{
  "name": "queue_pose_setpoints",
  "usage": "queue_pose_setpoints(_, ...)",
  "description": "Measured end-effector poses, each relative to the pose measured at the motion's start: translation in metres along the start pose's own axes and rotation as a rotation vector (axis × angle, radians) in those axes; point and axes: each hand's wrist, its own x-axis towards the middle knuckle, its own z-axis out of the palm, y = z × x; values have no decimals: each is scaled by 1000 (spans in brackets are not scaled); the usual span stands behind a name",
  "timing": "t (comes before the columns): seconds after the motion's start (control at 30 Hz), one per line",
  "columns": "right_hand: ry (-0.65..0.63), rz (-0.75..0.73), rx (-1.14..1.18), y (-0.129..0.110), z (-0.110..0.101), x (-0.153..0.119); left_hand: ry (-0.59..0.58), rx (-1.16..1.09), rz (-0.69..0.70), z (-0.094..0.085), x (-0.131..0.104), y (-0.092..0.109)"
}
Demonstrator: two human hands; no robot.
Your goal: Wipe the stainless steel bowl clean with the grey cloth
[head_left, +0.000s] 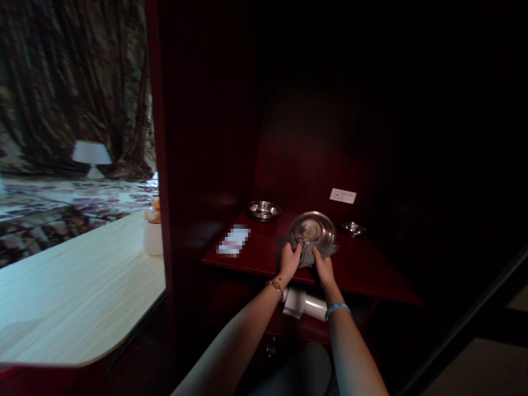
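Note:
A round, shiny metal plate (325, 226) is tilted up over the dark red desk shelf, its inner face toward me. My left hand (290, 258) grips the near left part of its rim, thumb on top. Closed on a crumpled grey cloth (307, 256), my right hand (323, 265) presses it at the plate's near edge. Both thumbs lie close together, and the cloth spreads between the hands and out to the right. Fingers under the rim are hidden.
On the shelf (264, 258) stand a metal bowl (264, 211) at back left, a small metal dish (353, 229) at right and a blurred-out white item (234, 241). A white roll (314, 306) lies below. Left of the partition is a pale table (82, 291) with a white jar (153, 236).

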Motion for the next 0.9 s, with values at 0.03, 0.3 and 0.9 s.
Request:
queue_pose_setpoints(0.03, -4, 4, 0, 1, 0, 0, -2, 11, 5, 0, 0, 0)
queue_pose_setpoints(0.3, 3, 3, 12, -1, -1, -2, -11, 71, -15, -1, -1, 4)
queue_pose_setpoints(0.9, 11, -5, 45, -7, 1, -4, -34, 46, -3, -1, -1, 3)
